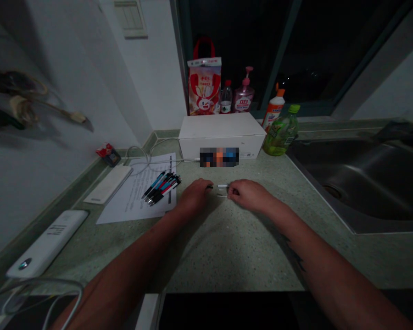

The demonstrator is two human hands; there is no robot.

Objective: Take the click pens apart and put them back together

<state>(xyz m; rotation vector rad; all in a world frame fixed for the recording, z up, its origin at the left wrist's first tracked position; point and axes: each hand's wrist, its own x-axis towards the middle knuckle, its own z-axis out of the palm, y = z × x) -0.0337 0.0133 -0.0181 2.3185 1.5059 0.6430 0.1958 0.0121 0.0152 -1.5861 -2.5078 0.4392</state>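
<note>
My left hand [195,195] is closed over the counter, its fingertips pinching a small black pen part [209,186]. To its right my right hand [248,195] is also closed, at the end of a clear, silvery pen barrel [222,186] that points toward the left hand. A short gap separates the black part from the barrel. Just below the barrel, a thin pale piece [221,196] like a refill reaches the right fingers; whether they hold it is unclear. Several pens [161,188] lie in a pile on a printed paper sheet [124,213] left of my hands.
A white box [223,126] stands behind my hands, with bottles and a red bag [204,87] beyond. A green bottle [282,133] is beside the metal sink [365,183]. Two white power banks [108,185] and cables line the left wall.
</note>
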